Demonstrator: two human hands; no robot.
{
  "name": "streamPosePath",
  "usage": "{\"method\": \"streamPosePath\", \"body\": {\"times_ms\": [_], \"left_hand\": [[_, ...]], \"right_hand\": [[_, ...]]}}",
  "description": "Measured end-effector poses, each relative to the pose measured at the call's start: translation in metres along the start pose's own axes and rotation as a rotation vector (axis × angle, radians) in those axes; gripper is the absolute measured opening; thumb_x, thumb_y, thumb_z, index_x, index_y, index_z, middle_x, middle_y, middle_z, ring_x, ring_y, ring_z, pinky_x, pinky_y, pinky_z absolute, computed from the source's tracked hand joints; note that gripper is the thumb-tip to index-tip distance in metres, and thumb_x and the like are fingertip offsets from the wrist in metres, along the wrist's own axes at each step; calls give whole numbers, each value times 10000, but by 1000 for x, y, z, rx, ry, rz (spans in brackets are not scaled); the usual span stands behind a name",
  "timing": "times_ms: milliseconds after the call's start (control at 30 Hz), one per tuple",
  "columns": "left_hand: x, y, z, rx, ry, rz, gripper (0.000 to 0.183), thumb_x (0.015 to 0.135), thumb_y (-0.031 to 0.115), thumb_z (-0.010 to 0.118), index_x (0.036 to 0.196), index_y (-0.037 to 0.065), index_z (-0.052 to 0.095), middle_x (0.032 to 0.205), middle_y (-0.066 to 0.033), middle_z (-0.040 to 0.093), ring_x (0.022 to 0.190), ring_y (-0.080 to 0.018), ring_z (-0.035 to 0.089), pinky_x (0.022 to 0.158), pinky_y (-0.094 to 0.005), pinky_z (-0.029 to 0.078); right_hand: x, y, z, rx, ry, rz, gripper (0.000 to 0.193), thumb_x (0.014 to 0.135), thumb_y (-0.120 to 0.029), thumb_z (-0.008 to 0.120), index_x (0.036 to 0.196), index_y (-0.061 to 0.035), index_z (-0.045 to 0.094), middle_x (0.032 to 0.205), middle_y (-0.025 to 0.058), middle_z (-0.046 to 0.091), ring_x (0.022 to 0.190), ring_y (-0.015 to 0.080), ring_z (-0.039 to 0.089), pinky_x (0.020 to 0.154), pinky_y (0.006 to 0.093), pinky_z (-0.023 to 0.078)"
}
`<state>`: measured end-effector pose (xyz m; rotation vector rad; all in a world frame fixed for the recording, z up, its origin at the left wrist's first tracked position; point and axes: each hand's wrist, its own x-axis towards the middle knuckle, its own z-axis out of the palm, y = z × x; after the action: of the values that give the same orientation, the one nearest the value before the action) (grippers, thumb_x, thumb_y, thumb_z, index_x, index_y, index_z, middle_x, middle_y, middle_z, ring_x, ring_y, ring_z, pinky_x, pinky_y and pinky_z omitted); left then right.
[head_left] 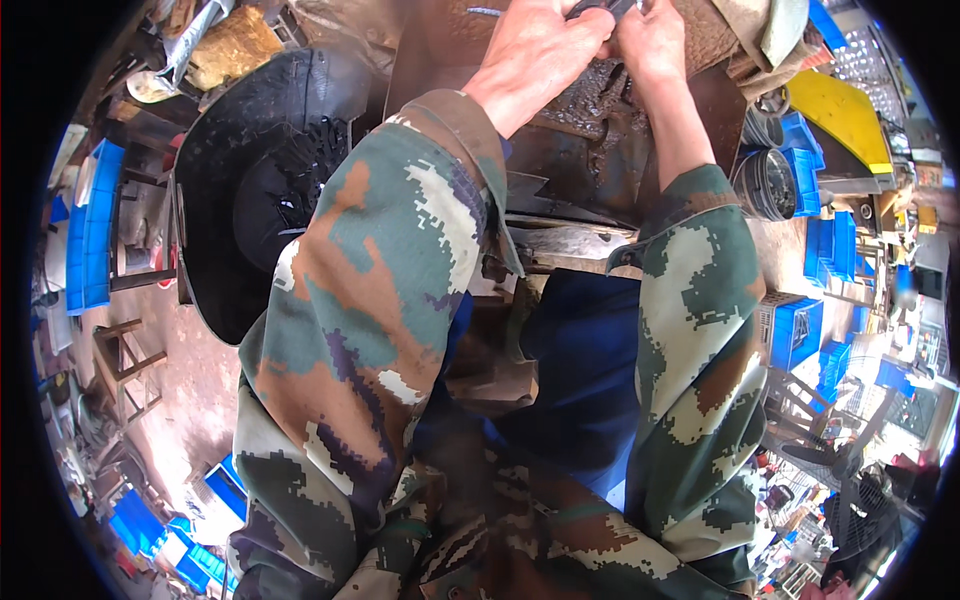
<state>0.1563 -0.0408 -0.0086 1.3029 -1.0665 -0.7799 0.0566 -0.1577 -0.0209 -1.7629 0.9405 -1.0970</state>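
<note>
Both my hands are at the top edge, close together over a dirty brown metal tray (pixel 690 130). My left hand (pixel 545 50) is closed, thumb and fingers pinching a small dark metal piece (pixel 603 7). My right hand (pixel 652 42) grips the same piece from the other side with bent fingers. The picture's edge cuts off part of the piece, so its kind does not show. Wet dark sludge (pixel 590 100) lies in the tray below my hands. To the left, a large black tub (pixel 215 220) holds several thin dark metal pieces (pixel 310 175).
Blue crates stand at the left (pixel 95 230) and right (pixel 798 330). A wooden stool (pixel 128 360) is on the floor at left. Round dark buckets (pixel 765 185) and a yellow panel (pixel 840 115) stand at right. A fan (pixel 860 500) is at lower right.
</note>
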Motion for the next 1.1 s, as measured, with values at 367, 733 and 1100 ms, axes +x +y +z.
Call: {"method": "streamPosePath", "body": {"times_ms": [367,733,1100], "left_hand": [[-1,4,-14,6,22,30,215,893,227,689,949,20,690,728,65,514,674,-38,425,588,-249,349],[-2,-11,-41,450,-76,-31,295,904,306,654,902,17,714,701,-35,642,672,-122,560,665,-326,462],[-7,-44,-44,768,-378,-68,220,869,201,692,938,-7,698,644,-156,539,606,-238,489,642,-392,452]], "right_hand": [[-49,-23,-28,118,-105,111,224,897,-192,721,1002,-11,640,884,66,670,473,119,553,448,257,464],[-148,-32,-68,-159,-663,-103,221,776,16,761,970,-20,663,1016,76,684,850,175,679,651,290,556],[-174,-21,-77,-389,-830,-222,334,728,65,644,1048,-29,666,1068,87,667,974,290,656,817,363,540]]}}
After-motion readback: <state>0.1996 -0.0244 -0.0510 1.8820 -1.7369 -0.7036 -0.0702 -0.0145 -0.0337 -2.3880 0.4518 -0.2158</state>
